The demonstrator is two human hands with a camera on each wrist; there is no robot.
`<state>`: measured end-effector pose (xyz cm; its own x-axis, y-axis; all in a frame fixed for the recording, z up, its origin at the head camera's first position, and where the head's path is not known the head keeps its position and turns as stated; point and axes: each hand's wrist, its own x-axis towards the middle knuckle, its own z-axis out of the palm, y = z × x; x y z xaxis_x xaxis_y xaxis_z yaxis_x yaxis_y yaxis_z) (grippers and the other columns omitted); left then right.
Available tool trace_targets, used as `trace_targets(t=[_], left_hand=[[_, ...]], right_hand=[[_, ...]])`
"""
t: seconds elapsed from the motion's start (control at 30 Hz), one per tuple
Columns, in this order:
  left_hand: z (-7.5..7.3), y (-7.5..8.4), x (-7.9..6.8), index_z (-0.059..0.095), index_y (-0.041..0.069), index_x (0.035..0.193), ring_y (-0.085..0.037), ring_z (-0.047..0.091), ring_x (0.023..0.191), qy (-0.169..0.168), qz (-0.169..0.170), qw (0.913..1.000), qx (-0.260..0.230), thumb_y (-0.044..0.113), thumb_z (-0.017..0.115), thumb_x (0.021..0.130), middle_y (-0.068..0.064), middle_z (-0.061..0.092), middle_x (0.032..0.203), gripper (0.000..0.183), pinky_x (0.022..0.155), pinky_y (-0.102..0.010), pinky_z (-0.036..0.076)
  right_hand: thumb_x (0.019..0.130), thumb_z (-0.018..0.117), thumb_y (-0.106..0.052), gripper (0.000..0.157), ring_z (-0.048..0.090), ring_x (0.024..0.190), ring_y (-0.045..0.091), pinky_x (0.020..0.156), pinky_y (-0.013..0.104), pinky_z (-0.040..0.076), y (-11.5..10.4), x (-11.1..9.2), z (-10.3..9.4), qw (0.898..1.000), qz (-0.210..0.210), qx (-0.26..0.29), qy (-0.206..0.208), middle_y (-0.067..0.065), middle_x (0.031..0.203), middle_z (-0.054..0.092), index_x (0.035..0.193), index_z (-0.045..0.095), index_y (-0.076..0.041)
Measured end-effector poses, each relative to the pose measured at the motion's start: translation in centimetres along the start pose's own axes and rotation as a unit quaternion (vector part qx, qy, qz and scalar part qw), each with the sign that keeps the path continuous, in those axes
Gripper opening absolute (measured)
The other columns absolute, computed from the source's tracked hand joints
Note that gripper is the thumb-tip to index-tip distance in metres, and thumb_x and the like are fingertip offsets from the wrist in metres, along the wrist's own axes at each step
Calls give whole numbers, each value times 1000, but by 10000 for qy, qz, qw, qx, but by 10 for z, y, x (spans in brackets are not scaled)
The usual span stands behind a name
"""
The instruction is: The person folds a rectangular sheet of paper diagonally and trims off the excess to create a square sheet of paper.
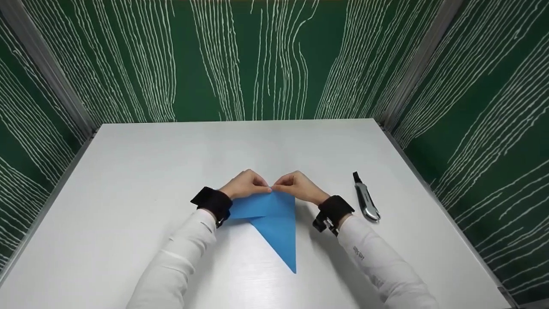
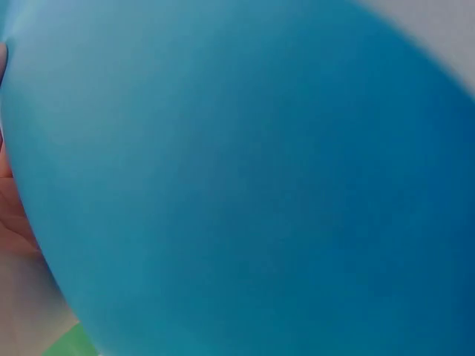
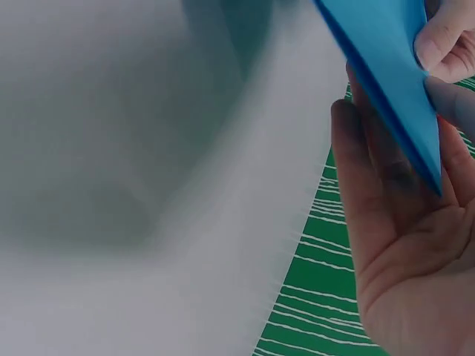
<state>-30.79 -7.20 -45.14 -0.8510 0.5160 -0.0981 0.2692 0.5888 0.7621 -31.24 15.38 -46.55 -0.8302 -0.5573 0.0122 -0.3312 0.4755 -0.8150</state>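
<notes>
A folded sheet of blue paper (image 1: 274, 223) is held up between both hands, its long point hanging toward the front edge of the table. My left hand (image 1: 246, 184) pinches its upper edge between thumb and fingers. Right beside it, my right hand (image 1: 300, 186) pinches the same edge, the two thumb tips almost meeting. In the right wrist view, the paper's corner (image 3: 401, 96) lies in front of the curled fingers of the right hand (image 3: 415, 252). Blue paper (image 2: 237, 185) fills most of the left wrist view and hides nearly all of the left hand.
A grey utility knife (image 1: 366, 201) with a black tip lies on the white table (image 1: 128, 171), to the right of the right hand. Green panels (image 1: 197, 86) with wavy white lines stand behind the table and along both sides.
</notes>
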Motion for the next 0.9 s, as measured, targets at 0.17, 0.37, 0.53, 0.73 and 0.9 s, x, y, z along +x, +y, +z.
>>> trace_targets(t=[0.17,0.37,0.53,0.73,0.9], left_hand=[[0,-3,-1,80,1,107,-6,56,72,-54,76,9999,45,24,69,99,-16,80,99,27,69,-17,43],[-5,-5,-2,80,2,111,-5,47,61,-293,127,9995,-34,24,62,104,0,65,75,29,60,-19,35],[-8,-5,-2,80,2,112,-4,49,61,-305,98,9994,-134,24,63,103,-2,72,79,29,60,-18,37],[-7,-9,-3,80,3,110,-3,49,60,-302,104,9992,-230,24,65,102,4,68,75,27,59,-18,37],[-10,-11,-6,80,3,111,-3,48,61,-340,116,9991,-229,23,65,102,5,68,75,27,60,-18,35]], right_hand=[[101,66,-16,21,63,86,4,79,18,50,0,3,3,9998,-90,-179,18,19,105,79,107,80,-1],[102,65,-18,22,65,88,9,80,19,51,3,3,3,9997,-152,-178,41,19,106,78,108,79,-2],[102,65,-20,23,67,91,11,81,18,51,-2,1,1,9999,-135,-74,4,19,107,78,109,79,-3],[102,65,-19,24,65,87,5,79,16,50,0,1,2,9999,-117,-46,-35,21,106,78,108,79,-1],[101,66,-18,24,66,88,7,80,15,50,1,1,2,9999,-105,11,-30,22,107,78,109,79,0]])
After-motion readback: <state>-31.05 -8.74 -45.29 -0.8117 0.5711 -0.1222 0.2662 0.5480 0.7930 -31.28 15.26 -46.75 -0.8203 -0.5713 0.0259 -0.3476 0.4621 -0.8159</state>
